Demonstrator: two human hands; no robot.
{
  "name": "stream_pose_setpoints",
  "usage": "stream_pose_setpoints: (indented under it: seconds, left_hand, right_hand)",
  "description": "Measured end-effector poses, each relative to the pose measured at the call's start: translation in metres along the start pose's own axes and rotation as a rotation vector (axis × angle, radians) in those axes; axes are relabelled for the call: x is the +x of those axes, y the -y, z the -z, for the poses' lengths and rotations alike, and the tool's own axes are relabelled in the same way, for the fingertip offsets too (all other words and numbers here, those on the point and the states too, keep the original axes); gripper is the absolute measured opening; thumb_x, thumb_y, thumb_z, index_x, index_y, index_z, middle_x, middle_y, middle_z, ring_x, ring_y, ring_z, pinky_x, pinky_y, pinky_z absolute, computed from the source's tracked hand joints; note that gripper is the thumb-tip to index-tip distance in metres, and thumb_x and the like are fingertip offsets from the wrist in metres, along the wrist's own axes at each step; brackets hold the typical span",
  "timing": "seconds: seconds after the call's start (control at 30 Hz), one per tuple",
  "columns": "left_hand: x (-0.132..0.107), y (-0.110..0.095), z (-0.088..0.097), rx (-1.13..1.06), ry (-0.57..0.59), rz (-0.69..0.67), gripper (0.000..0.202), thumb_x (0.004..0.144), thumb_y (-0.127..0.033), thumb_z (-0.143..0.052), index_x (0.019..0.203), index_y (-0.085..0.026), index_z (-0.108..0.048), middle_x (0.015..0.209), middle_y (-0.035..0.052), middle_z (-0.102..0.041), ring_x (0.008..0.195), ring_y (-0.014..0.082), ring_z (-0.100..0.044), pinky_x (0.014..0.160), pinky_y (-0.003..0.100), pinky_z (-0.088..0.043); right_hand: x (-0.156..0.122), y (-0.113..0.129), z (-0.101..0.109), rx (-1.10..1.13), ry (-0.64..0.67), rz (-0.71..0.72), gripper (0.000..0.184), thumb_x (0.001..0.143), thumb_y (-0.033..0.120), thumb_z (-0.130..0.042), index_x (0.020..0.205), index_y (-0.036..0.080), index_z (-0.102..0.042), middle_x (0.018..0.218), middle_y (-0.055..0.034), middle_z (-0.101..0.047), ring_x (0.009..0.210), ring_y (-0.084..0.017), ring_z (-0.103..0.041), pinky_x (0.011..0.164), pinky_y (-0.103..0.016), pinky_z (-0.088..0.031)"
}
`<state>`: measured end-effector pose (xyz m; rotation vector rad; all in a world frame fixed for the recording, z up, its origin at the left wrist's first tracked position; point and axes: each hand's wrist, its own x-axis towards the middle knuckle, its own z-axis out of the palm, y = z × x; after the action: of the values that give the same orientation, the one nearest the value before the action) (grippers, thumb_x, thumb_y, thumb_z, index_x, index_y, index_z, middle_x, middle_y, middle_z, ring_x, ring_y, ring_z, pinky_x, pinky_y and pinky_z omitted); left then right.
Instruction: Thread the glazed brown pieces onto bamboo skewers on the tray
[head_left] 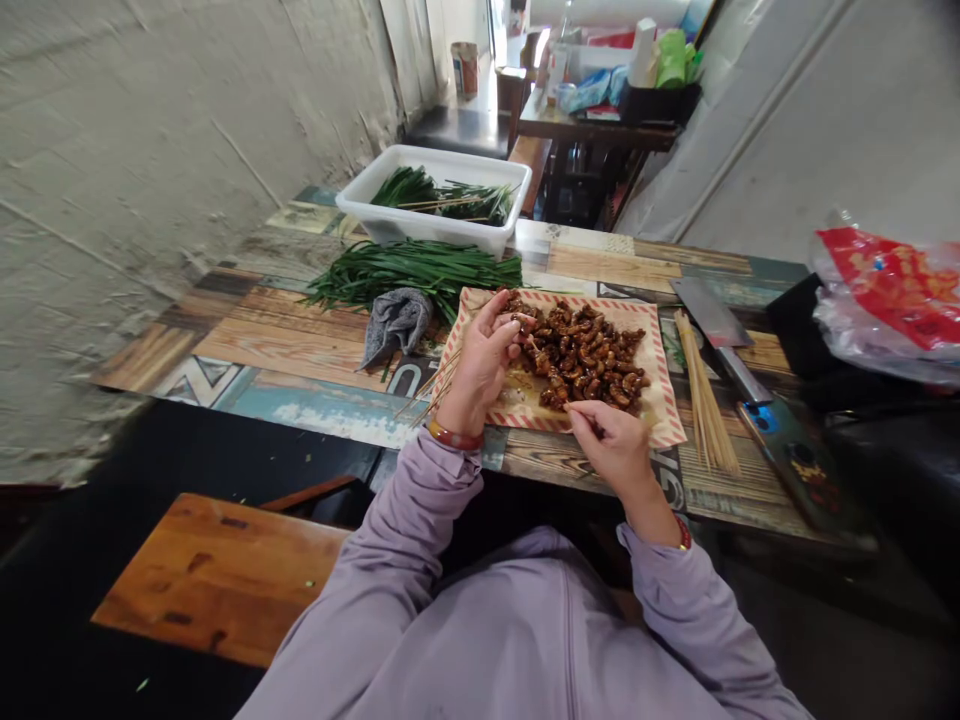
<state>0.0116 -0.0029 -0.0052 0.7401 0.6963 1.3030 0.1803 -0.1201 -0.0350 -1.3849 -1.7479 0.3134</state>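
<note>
A pile of brown glazed food pieces (589,355) lies on a sheet of paper with a red-striped border (667,415) on the patterned wooden table (300,350). My left hand (484,360) is closed in a pinch on one brown piece at the pile's left edge. My right hand (611,440) sits at the paper's near edge with its fingers closed on a thin bamboo skewer. A few skewers (431,395) stick out from under my left wrist.
A bundle of bamboo skewers (701,400) lies right of the paper, then a cleaver (716,330) and a phone (791,455). Green chives (412,270) and a grey cloth (394,320) lie behind, with a white tub (435,225) of chives. A plastic bag (889,300) sits at far right, a wooden bench (217,575) at near left.
</note>
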Motion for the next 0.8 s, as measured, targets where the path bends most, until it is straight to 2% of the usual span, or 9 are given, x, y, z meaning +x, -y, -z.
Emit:
stream_pose_setpoints:
  seconds: [0.4,0.8]
  left_hand:
    - [0.0,-0.0007,-0.0005,0.022,-0.007,-0.004,0.067,0.066,-0.016,-0.071,0.13,-0.02,-0.052,0.084,0.0017,-0.068,0.061,0.0056,-0.056,0.051,0.017,-0.034]
    - [0.0022,0.0026,0.0015,0.069,0.016,-0.063,0.065,0.067,-0.015,-0.069,0.13,-0.02,-0.052,0.086,0.0028,-0.068,0.062,0.0057,-0.055,0.049,0.017,-0.032]
  right_hand:
    - [0.0005,-0.0005,-0.0001,-0.005,-0.005,-0.008,0.02,0.088,0.027,-0.053,0.087,0.022,-0.073,0.083,-0.0027,-0.075,0.07,-0.016,-0.07,0.071,-0.028,-0.058]
    - [0.0012,-0.0007,-0.0004,-0.02,0.006,0.025,0.02,0.088,0.025,-0.052,0.087,0.022,-0.072,0.086,-0.003,-0.076,0.076,-0.016,-0.071,0.072,-0.028,-0.058]
